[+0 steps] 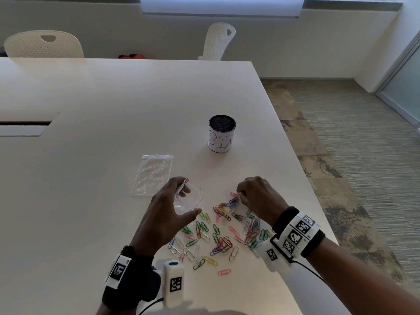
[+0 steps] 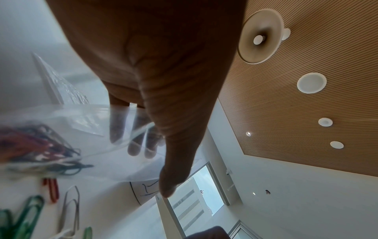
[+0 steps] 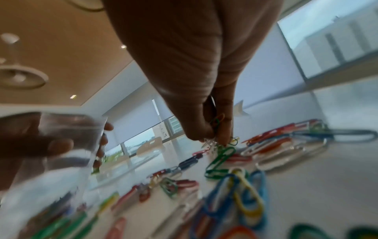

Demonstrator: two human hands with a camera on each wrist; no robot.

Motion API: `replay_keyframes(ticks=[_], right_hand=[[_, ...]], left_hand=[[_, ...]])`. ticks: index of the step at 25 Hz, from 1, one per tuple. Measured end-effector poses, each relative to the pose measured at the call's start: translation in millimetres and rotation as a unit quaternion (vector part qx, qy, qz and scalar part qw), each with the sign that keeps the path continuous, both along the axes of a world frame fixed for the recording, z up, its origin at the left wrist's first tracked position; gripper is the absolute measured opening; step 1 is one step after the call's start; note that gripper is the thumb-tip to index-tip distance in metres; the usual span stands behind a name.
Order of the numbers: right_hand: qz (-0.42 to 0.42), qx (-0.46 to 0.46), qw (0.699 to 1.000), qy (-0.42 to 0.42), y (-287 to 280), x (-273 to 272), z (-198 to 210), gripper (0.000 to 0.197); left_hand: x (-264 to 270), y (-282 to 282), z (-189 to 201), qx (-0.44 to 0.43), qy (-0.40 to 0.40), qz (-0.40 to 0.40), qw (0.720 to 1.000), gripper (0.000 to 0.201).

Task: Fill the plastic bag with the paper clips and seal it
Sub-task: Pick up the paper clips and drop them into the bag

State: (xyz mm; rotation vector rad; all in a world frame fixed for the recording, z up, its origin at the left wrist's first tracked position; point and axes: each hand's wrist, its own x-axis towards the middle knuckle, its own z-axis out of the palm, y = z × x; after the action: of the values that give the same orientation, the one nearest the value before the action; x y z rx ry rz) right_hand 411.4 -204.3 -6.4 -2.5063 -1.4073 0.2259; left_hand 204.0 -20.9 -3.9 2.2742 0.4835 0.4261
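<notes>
My left hand (image 1: pixel 172 208) holds a clear plastic bag (image 1: pixel 188 196) with its mouth spread open, just above the table. In the left wrist view the bag (image 2: pixel 85 129) has several coloured clips (image 2: pixel 34 148) inside. Coloured paper clips (image 1: pixel 218 233) lie scattered on the white table (image 1: pixel 91 178) between my hands. My right hand (image 1: pixel 250 196) pinches a few clips (image 3: pixel 216 122) at the far right of the pile, fingertips down among them.
A second clear bag (image 1: pixel 153 175) lies flat to the left of the held one. A black mesh cup (image 1: pixel 222 133) with a white paper label stands further back. The table's right edge runs close to my right wrist. Two white chairs stand behind the table.
</notes>
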Motion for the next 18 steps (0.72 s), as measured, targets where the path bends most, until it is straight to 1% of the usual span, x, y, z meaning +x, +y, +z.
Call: replay_keyframes(ticks=[2, 4, 6, 8, 9, 10, 13, 14, 15, 16, 17, 18], right_hand=[[-0.047, 0.066, 0.993, 0.082, -3, 5, 2, 0.014], [-0.094, 0.110, 0.971, 0.193, -6, 8, 8, 0.016], [-0.124, 0.145, 0.932, 0.309, -7, 6, 17, 0.014], [-0.132, 0.188, 0.879, 0.419, -5, 0, 30, 0.016], [-0.127, 0.207, 0.855, 0.459, -3, -4, 37, 0.017], [-0.117, 0.220, 0.838, 0.486, 0, -10, 44, 0.019], [-0.082, 0.256, 0.806, 0.527, 15, -30, 58, 0.022], [-0.073, 0.268, 0.799, 0.533, 21, -38, 61, 0.022], [-0.066, 0.274, 0.798, 0.532, 27, -45, 63, 0.022], [-0.058, 0.274, 0.807, 0.520, 33, -53, 64, 0.020], [-0.049, 0.270, 0.827, 0.491, 39, -60, 64, 0.019], [-0.037, 0.265, 0.853, 0.448, 43, -66, 63, 0.017]], left_hand=[[-1, -1, 0, 0.001, 0.001, 0.002, 1.000, 0.072], [-2, -2, 0, -0.001, 0.001, 0.004, 1.000, 0.072], [-3, -2, 1, -0.001, 0.001, 0.003, 1.000, 0.072], [-2, -3, 1, -0.001, -0.001, 0.001, 1.000, 0.073], [-2, -3, 1, -0.001, -0.002, 0.000, 1.000, 0.073], [-2, -3, 1, -0.001, -0.002, 0.000, 1.000, 0.073], [-2, -2, 1, 0.003, -0.003, 0.000, 1.000, 0.073], [-2, -2, 1, 0.004, -0.003, 0.000, 1.000, 0.072], [-2, -2, 1, 0.004, -0.002, 0.000, 1.000, 0.071], [-2, -1, 1, 0.005, -0.002, 0.000, 1.000, 0.069], [-1, -1, 1, 0.006, -0.002, 0.000, 1.000, 0.067], [-2, -2, 1, 0.007, -0.003, 0.001, 1.000, 0.065]])
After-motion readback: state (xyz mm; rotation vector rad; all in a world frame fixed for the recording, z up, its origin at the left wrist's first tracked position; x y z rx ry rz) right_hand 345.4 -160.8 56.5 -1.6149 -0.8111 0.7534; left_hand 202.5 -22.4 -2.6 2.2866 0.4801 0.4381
